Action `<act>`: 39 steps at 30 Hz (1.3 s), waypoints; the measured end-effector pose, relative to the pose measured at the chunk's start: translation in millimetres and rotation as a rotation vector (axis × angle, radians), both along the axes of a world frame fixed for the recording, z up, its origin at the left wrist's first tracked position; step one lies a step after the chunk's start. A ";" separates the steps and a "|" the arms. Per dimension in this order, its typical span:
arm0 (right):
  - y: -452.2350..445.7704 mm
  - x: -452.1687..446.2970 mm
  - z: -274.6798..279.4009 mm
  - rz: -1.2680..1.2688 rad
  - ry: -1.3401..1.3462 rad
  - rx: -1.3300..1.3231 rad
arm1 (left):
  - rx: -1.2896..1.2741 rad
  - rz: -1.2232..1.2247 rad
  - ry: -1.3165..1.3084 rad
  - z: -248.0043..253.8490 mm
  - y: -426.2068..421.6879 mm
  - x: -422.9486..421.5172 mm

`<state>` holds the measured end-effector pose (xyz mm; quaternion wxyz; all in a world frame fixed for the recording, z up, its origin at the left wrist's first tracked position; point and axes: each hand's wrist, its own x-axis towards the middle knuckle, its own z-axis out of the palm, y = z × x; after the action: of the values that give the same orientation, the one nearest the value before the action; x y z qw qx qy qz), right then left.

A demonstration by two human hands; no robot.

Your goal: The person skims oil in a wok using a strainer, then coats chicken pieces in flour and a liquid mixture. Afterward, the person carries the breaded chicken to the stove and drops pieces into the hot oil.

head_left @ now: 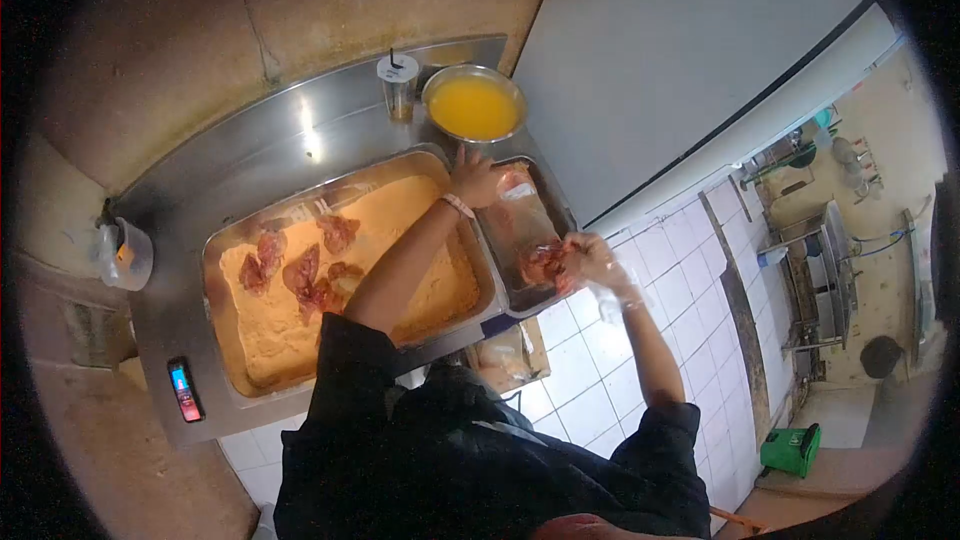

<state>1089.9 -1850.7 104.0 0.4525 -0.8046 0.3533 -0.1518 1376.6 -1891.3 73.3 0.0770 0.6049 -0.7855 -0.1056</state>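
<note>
The right hand (595,262) is closed with bent fingers on the near edge of a piece of red raw meat (540,265), and clear plastic (622,298) hangs loose about its wrist. This meat is in the near part of the narrow tray (558,208), just to the left of the right hand; its shape is irregular, but its longer direction seems to go sideways, from the fingers toward the left. The narrow tray itself has its long axis running away from the person. The left hand (475,178) is at the far part of this tray, over the rim it shares side by side with the large tray (219,315), with fingers pointing away; I cannot tell whether it grips something. To the left of the left hand, orange powder (400,205) fills the large tray, with more meat pieces (305,275) on it. Just beyond the left hand, a bowl (521,105) of yellow liquid (472,108) stands on the table (345,135).
</note>
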 end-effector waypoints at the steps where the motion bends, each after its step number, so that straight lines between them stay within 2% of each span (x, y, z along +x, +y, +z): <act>1: -0.4 1.5 11.8 -0.001 0.005 0.006 | -0.069 -0.031 -0.002 4.5 4.5 7.1; 3: 3.1 9.7 43.8 -0.192 -0.198 0.421 | -0.164 -0.048 -0.029 18.4 15.4 18.6; 4: 6.4 19.0 62.3 -0.190 -0.191 0.427 | -0.157 -0.044 -0.023 23.5 23.1 25.6; 6: 17.1 45.6 93.6 -0.006 -0.538 0.467 | -0.335 -0.024 0.147 28.2 41.7 45.5; 7: 24.1 61.1 97.8 -0.013 -0.540 0.476 | -0.324 -0.028 0.146 36.7 54.4 56.6; 9: 40.3 98.2 101.8 -0.048 -0.335 0.358 | -0.371 0.077 0.219 62.4 81.6 79.6; 11: 57.2 135.7 108.2 0.194 -0.117 0.307 | -0.496 0.138 0.235 81.1 114.9 105.3; 12: 66.4 145.2 100.9 0.184 -0.117 0.303 | -0.494 0.164 0.246 90.7 130.6 116.7; 14: 87.3 152.7 76.4 -0.008 -0.241 0.171 | -0.475 0.251 0.266 108.6 167.6 135.2; 15: 85.3 143.5 71.4 0.000 -0.240 0.169 | -0.460 0.314 0.275 113.0 188.1 143.3; 17: 75.3 98.4 60.2 -0.067 0.442 -0.240 | -0.451 0.381 0.289 105.4 229.0 170.3; 18: 68.3 70.4 33.7 -0.011 0.450 -0.583 | -0.440 0.408 0.320 98.4 250.0 183.6; 19: 68.7 69.8 48.2 -0.086 0.696 -0.180 | -0.431 0.435 0.351 93.0 268.3 192.0; 20: 68.2 58.5 34.2 -0.082 0.692 -0.177 | -0.428 0.437 0.347 91.1 283.5 192.9; 22: 65.3 28.4 -31.0 -0.171 0.729 -0.638 | -0.347 0.588 0.344 90.3 307.2 192.9; 24: 55.4 29.3 -69.1 -0.209 0.591 -0.824 | -0.339 0.612 0.406 85.5 318.8 185.9; 27: 51.0 55.4 -72.9 -0.239 0.889 -0.530 | -0.365 0.647 0.485 60.9 332.6 175.3; 28: 51.1 66.6 -66.4 -0.228 0.879 -0.529 | -0.398 0.644 0.510 49.4 335.5 173.3; 30: 55.9 83.9 -45.1 -0.359 0.923 -0.436 | -0.373 0.692 0.469 43.3 344.0 169.5; 33: 58.3 88.7 -22.5 -0.523 0.952 -0.278 | -0.345 0.745 0.536 56.6 354.3 164.4; 35: 51.1 79.2 -4.6 -0.407 0.913 -0.179 | -0.373 0.754 0.515 65.5 363.1 170.0; 39: 45.1 61.2 49.7 -0.230 0.638 0.171 | -0.425 0.758 0.409 66.7 379.1 180.7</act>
<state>1151.0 -1805.6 153.7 0.3648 -0.7256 0.5768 0.0875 1557.4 -1512.2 140.0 0.3850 0.7864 -0.4825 -0.0238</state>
